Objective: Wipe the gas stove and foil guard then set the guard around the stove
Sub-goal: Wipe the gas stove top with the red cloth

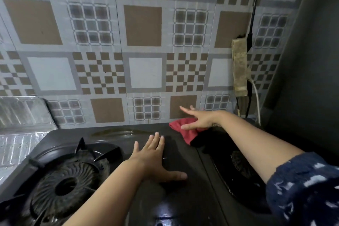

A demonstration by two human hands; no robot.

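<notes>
**Cloth at the stove's back edge**

The left hand (154, 159) lies flat, fingers straight, on the black gas stove (183, 198) between its burners. The right hand (197, 120), fingers spread, presses the red cloth (185, 134) at the stove's rear. The cloth looks soft and limp; bunch it under the palm. The foil guard (23, 115) stands far left, probably light and easily creased; hold it by an edge.

The back wall (143, 46) is covered in patterned sheeting of grey, brown and pale squares, some checkered, some gridded. A grimy power strip (240, 68) hangs upright on it at the right, with a black cable (254, 11) running up and a white cable (257, 97) dropping down. A dark plain panel (308, 60) closes the right side.
</notes>
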